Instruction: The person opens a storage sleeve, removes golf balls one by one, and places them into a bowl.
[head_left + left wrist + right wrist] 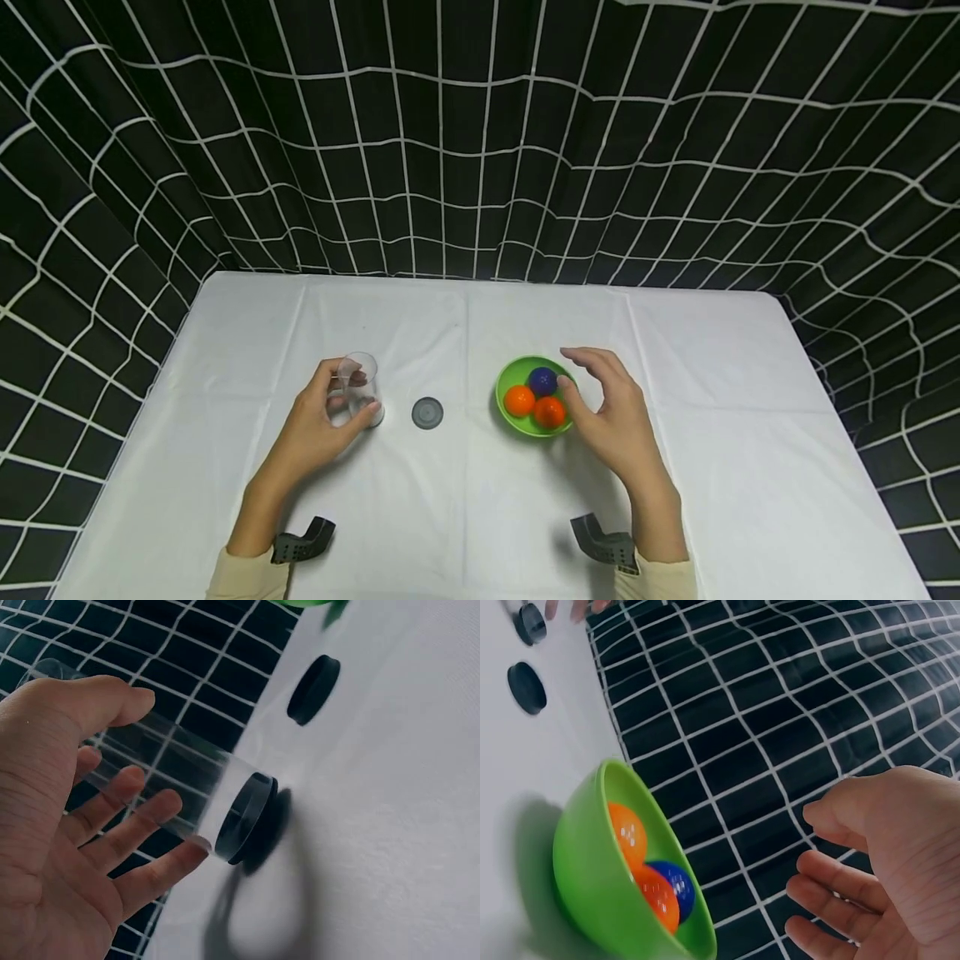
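Note:
A clear plastic cylinder point(360, 387) with a dark base point(246, 817) stands at the left of the table. My left hand point(318, 421) holds it, thumb on the near side and fingers round the other, seen partly through the wall. To its right lies a round dark lid point(427, 412), flat on the cloth. A green bowl point(504, 367) contains two orange balls point(519, 401) and one dark blue ball point(542, 381). At the bowl's right rim hovers my right hand point(615, 417), thumb and fingers apart and holding nothing. In the right wrist view the bowl point(577, 862) is beside that hand.
A white cloth point(465, 500) covers the table, with light creases. Dark walls with white netting point(480, 150) rise behind the table and at both sides. A black strap mount point(303, 540) sits at the left wrist, another mount point(603, 542) at the right.

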`<state>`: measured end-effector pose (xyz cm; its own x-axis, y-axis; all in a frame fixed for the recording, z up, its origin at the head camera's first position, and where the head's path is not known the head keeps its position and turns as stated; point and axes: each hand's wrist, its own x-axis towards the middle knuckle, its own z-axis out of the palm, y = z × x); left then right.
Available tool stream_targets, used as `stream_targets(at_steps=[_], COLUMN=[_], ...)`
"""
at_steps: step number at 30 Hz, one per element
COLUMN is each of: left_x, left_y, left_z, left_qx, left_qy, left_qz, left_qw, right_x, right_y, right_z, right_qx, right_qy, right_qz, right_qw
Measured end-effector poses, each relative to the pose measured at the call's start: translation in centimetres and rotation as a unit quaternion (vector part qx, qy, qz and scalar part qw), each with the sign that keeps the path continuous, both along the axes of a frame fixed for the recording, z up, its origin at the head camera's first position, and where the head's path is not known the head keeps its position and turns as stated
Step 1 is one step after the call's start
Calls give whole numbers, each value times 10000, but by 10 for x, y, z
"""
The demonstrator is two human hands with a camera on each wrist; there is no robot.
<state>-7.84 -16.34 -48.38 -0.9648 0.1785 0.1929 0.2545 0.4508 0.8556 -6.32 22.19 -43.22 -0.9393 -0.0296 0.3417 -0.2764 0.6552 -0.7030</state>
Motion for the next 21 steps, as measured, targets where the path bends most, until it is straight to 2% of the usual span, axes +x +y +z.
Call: stream_targets(at_steps=[6, 13, 21], left_x=[2, 3, 4], left_y=[-4, -6, -9], left_z=[-7, -8, -7], left_qx=[50, 214, 250], left_qy=[-248, -346, -435], left_qz=[-20, -197, -255], left_qw=[9997, 9990, 9984], right_x=[3, 5, 4], right_y=[11, 23, 31], right_z=[-2, -2, -4], right_qx=[199, 177, 135], right_qy=[-78, 27, 71], right_qz=[-142, -304, -403], right_qw=[9997, 9994, 9991])
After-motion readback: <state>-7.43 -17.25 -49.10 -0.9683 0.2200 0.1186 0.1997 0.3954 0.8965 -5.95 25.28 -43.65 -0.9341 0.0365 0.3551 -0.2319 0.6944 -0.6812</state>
